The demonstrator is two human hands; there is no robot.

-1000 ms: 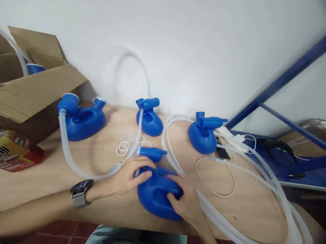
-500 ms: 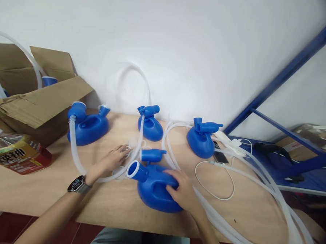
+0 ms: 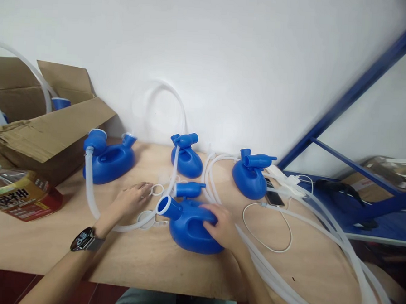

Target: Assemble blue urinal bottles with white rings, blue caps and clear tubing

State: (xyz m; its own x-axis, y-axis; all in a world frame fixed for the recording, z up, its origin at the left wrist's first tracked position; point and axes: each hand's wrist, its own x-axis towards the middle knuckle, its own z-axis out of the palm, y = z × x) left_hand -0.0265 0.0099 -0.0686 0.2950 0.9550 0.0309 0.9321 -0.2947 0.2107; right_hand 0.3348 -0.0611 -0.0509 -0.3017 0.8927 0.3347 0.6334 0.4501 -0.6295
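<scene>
The right hand lies over the back of a blue plastic vessel near the front edge of the wooden desk, fingers curled and closed on its handle. The vessel's white-rimmed open spout points up and left. The left hand, a dark wristwatch on its wrist, rests flat on the desk just left of the vessel, fingers loosely spread and gripping nothing; its fingertips reach a small white ring, though whether they touch it is hard to tell. A round white cap lies just beside the spout.

Three more blue vessels stand toward the back edge: one at the left with a clear hose fitted to its neck, one in the middle, one at the right. More translucent hoses sweep across the desk's right side to the front right corner. A phone and a white charging cable lie right of the vessels.

At the left edge a bottle lies on its side, its yellow and red label bearing bold dark characters too blurred to read. Behind it is an open cardboard box. A blue metal frame stands at the right
</scene>
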